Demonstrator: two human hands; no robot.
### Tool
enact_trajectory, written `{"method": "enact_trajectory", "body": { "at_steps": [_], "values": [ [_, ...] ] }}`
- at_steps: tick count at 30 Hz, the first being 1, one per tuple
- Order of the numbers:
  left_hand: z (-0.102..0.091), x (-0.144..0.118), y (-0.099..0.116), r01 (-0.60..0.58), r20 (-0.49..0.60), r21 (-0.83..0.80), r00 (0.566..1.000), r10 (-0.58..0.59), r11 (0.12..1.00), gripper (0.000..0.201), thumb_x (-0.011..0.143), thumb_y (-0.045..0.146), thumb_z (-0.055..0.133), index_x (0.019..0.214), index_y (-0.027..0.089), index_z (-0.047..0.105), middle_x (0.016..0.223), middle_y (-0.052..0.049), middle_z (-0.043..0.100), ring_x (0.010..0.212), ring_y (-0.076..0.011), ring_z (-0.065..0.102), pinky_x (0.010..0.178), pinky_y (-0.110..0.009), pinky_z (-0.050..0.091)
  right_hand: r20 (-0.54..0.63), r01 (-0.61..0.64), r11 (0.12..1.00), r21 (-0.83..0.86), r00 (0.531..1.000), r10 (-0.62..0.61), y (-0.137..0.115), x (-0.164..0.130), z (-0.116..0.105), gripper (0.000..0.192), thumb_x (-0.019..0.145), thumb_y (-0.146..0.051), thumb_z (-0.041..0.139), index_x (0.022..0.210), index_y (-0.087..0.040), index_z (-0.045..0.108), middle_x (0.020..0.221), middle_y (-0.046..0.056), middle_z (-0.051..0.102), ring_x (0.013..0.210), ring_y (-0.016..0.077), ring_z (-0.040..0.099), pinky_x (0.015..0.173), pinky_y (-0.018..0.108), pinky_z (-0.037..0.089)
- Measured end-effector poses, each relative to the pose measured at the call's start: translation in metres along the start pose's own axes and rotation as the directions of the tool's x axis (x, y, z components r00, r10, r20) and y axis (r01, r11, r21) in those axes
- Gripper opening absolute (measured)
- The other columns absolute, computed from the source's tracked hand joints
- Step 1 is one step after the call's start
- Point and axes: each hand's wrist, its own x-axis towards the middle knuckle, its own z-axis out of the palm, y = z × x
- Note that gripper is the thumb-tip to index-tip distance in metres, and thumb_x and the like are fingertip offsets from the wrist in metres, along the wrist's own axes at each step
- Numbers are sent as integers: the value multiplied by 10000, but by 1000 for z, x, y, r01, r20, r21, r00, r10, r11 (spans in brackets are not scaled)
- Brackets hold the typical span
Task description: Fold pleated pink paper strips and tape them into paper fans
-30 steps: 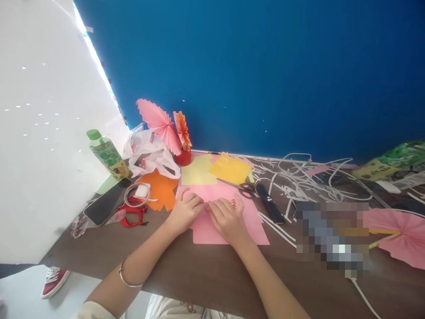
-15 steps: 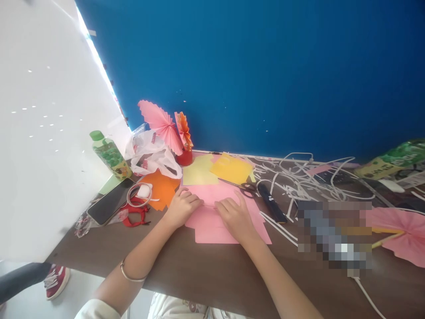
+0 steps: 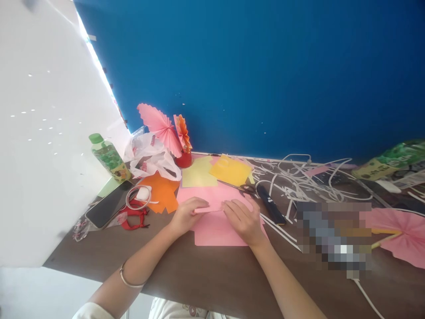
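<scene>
Both hands are over the pink sheets [image 3: 215, 235], which lie on the brown tabletop [image 3: 199, 272]. Between them, above the middle of the pink sheets, runs a narrow folded pink strip [image 3: 212, 208]. Over the left part of the pink sheets, the left hand [image 3: 186, 215] pinches one end of the strip between thumb and fingers. Over their right part, the right hand [image 3: 244, 219] has its fingers bent down on the other end; whether it grips the strip or only presses on it, I cannot tell.

Along the far edge of the pink sheets lie a pale yellow sheet [image 3: 199, 173] and a bright yellow sheet [image 3: 230, 170], with scissors [image 3: 247, 189] near the far right corner. Just right of the pink sheets is a narrow dark object [image 3: 270, 206]; well to their right are tangled white cables [image 3: 327, 187] and a pleated pink fan [image 3: 403, 235]. Orange paper [image 3: 162, 192] lies just left of the pink sheets. Farther left are a ring-shaped roll [image 3: 129, 199], a red band [image 3: 134, 226], a phone [image 3: 108, 204] and a tilted green-capped bottle [image 3: 109, 155]. Behind the pink sheets, to the left, is a white plastic bag [image 3: 157, 163].
</scene>
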Motion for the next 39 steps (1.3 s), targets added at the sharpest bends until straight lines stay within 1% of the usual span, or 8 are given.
{"method": "enact_trajectory", "body": {
  "at_steps": [5, 11, 14, 17, 20, 25, 32, 39],
  "values": [
    [-3, -6, 3, -300, 11, 158, 953, 302, 941, 280, 832, 72, 461, 1044, 188, 602, 944, -84, 683, 900, -151, 638, 787, -296, 535, -53, -67, 997, 31, 996, 68, -5, -2, -1, 154, 786, -97, 600, 913, -183, 613, 824, 11, 708, 824, 146, 630, 983, 417, 281],
    [-9, -11, 3, -417, 34, 263, 905, 424, 870, 394, 806, 51, 513, 1169, 200, 539, 970, -59, 695, 1001, -175, 613, 817, -306, 535, -94, -120, 985, 123, 987, 132, -10, 1, -6, 133, 823, -115, 520, 887, -194, 607, 817, 12, 707, 824, 141, 636, 984, 411, 265],
    [-8, -12, 2, -355, 34, 192, 934, 355, 915, 372, 816, 67, 500, 1148, 226, 553, 976, -52, 692, 987, -182, 620, 823, -321, 533, -61, -155, 973, 172, 984, 168, -9, 1, -8, 168, 826, -99, 492, 867, -208, 613, 810, 2, 703, 825, 137, 637, 982, 401, 268],
    [-2, -8, 5, -20, -36, -16, 999, 19, 1000, 382, 784, 151, 576, 1157, 213, 521, 1059, -93, 648, 958, -190, 626, 814, -326, 531, 6, -275, 921, 276, 959, 284, -8, 2, -5, 131, 829, -148, 503, 806, -208, 617, 770, 12, 695, 785, 151, 627, 895, 365, 360],
    [8, -1, 10, 339, -36, -381, 924, -380, 860, 561, 705, 236, 676, 1204, 204, 420, 1105, -120, 609, 953, -200, 626, 807, -345, 533, 220, -535, 699, 475, 841, 494, -12, 6, -2, 101, 805, -290, 569, 787, -204, 618, 728, 30, 678, 700, 166, 610, 697, 302, 456],
    [18, 7, 12, 544, 172, -623, 796, -580, 563, 415, 652, 282, 723, 998, 163, 528, 863, -69, 671, 826, -185, 656, 809, -361, 529, 710, -846, 47, 531, 475, 521, -23, 19, -10, 283, 716, -453, 628, 819, -190, 612, 677, 16, 635, 552, 157, 562, 484, 260, 463],
    [12, 8, 15, 578, 182, -641, 754, -631, 505, 308, 667, 330, 708, 900, 143, 631, 960, -92, 680, 900, -213, 638, 852, -369, 503, 778, -788, -244, 565, 410, 476, -14, 22, -13, 327, 682, -476, 646, 781, -165, 635, 803, 62, 667, 785, 211, 619, 712, 305, 484],
    [7, 10, 20, 591, 228, -649, 752, -618, 480, 409, 673, 361, 697, 1020, 156, 624, 1100, -107, 638, 1016, -264, 597, 882, -413, 490, 812, -800, -338, 496, 290, 506, -9, 12, -5, 366, 636, -496, 683, 784, -163, 641, 786, 67, 660, 773, 216, 615, 664, 293, 482]
  ]
}}
